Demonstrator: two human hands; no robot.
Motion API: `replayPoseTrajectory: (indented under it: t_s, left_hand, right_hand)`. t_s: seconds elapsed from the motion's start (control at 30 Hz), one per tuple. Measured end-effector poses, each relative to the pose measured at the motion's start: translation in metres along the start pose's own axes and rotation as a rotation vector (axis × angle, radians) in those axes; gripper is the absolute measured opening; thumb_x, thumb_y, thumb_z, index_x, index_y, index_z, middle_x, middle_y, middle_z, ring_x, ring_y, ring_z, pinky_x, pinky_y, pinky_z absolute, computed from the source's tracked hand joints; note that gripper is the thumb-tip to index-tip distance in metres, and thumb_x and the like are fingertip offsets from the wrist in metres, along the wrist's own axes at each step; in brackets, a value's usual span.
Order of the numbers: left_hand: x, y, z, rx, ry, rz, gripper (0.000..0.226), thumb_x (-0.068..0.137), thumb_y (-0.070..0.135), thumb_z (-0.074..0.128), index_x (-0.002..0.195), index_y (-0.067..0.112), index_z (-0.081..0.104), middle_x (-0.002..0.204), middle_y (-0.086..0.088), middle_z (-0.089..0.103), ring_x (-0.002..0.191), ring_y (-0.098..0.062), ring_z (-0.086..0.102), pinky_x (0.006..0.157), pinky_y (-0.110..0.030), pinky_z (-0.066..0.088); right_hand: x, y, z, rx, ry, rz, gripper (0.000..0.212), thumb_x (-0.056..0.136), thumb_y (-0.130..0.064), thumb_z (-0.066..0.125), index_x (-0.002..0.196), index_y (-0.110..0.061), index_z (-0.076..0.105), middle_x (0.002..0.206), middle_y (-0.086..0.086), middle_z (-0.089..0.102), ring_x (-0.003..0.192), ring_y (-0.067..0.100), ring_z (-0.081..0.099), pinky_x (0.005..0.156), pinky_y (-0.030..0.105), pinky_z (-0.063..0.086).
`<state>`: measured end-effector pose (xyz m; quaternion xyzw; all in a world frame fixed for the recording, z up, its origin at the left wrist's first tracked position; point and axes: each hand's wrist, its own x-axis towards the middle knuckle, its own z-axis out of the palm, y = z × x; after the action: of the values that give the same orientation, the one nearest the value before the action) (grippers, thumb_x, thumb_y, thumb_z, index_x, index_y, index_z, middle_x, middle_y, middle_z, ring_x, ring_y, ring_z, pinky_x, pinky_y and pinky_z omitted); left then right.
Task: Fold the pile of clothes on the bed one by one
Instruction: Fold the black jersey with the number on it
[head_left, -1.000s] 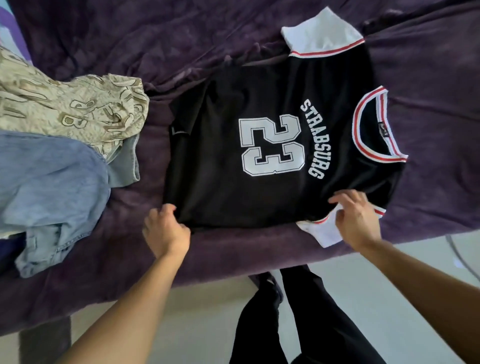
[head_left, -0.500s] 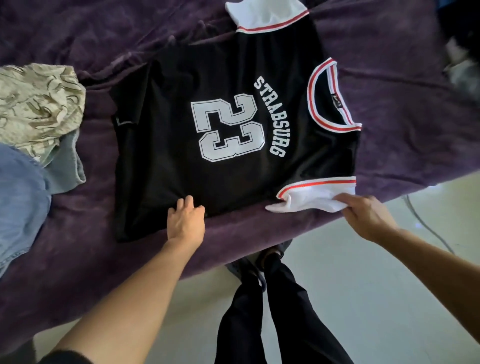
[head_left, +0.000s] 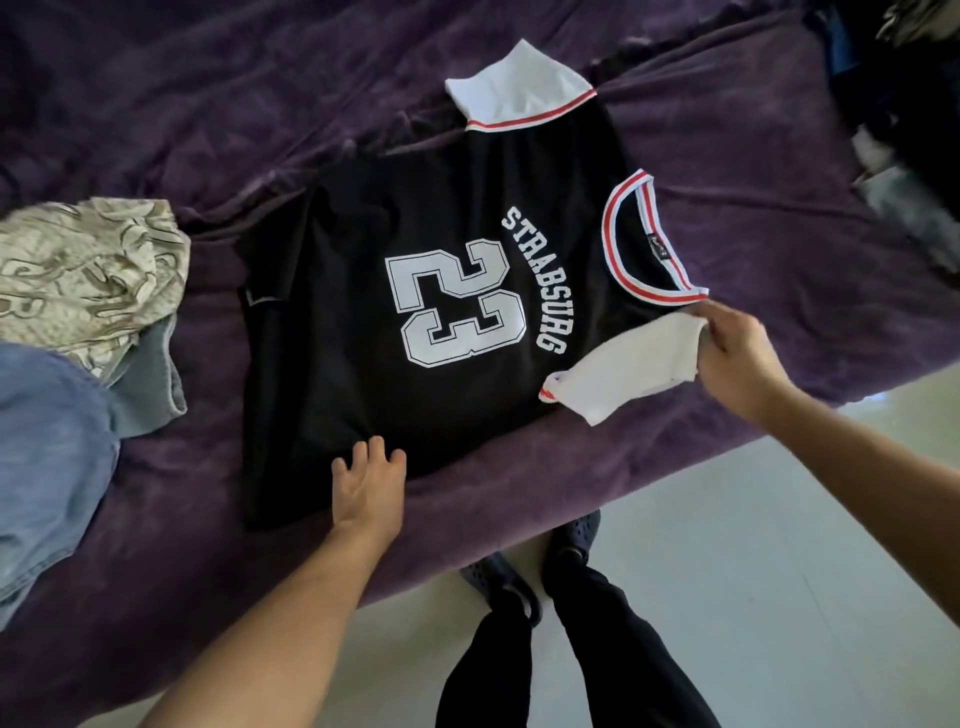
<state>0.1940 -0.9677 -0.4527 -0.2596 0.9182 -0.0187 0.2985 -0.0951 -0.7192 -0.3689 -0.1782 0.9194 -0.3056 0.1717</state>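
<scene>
A black jersey (head_left: 363, 405) with a white "23" and "STRABSURG" lies flat on the purple bed cover (head_left: 208, 104), collar to the right. My right hand (head_left: 737, 353) pinches its near white sleeve (head_left: 639, 364) and holds it lifted and folded over the shirt's body. The far white sleeve (head_left: 514, 83) lies spread out at the top. My left hand (head_left: 370, 483) presses flat with straight fingers on the shirt's near edge.
A cream patterned garment (head_left: 83, 275) and blue jeans (head_left: 47, 457) lie at the left. A dark heap of clothes (head_left: 904, 130) sits at the far right. The bed's near edge drops to a pale floor (head_left: 779, 597), where my legs stand.
My right hand has lifted the near white sleeve up and inward over the shirt. My left hand slid right along the near edge and now presses flat.
</scene>
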Motion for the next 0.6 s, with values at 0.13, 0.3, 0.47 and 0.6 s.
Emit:
replayPoseTrajectory:
  t_s: [0.13, 0.3, 0.47, 0.6]
  left_hand:
    - [0.013, -0.022, -0.004, -0.132, 0.058, -0.071, 0.030, 0.086, 0.012, 0.051, 0.115, 0.018, 0.059, 0.115, -0.005, 0.054, 0.109, -0.026, 0.050, 0.087, -0.039, 0.042]
    - [0.053, -0.063, -0.050, -0.495, 0.235, -0.174, 0.026, 0.087, 0.006, 0.048, 0.108, 0.010, 0.062, 0.103, -0.015, 0.065, 0.090, -0.037, 0.061, 0.070, -0.040, 0.050]
    - [0.104, -0.088, -0.082, -0.426, 0.277, -0.287, 0.028, 0.089, 0.011, 0.050, 0.117, 0.011, 0.056, 0.107, -0.018, 0.064, 0.097, -0.039, 0.059, 0.074, -0.040, 0.040]
    - [0.129, -0.089, -0.069, -0.285, 0.129, -0.379, 0.042, 0.090, 0.021, 0.056, 0.129, 0.012, 0.044, 0.123, -0.017, 0.053, 0.114, -0.036, 0.048, 0.092, -0.050, 0.036]
  right_hand:
    - [0.063, -0.030, 0.004, 0.109, 0.092, 0.152, 0.036, 0.094, -0.024, 0.044, 0.067, 0.001, 0.046, 0.061, 0.002, 0.038, 0.061, 0.014, 0.033, 0.054, 0.031, 0.026]
    - [0.127, -0.057, 0.006, -0.071, 0.119, 0.221, 0.044, 0.093, -0.035, 0.046, 0.061, -0.005, 0.045, 0.067, 0.015, 0.044, 0.070, 0.026, 0.042, 0.061, 0.033, 0.030]
    - [0.197, -0.064, 0.025, -0.239, 0.144, 0.161, 0.048, 0.095, -0.044, 0.043, 0.102, -0.001, 0.062, 0.107, 0.030, 0.060, 0.104, 0.043, 0.056, 0.080, 0.042, 0.040]
    - [0.220, -0.046, 0.054, -0.472, 0.093, 0.122, 0.051, 0.095, -0.046, 0.047, 0.135, -0.015, 0.042, 0.135, 0.022, 0.048, 0.125, 0.042, 0.042, 0.098, 0.050, 0.035]
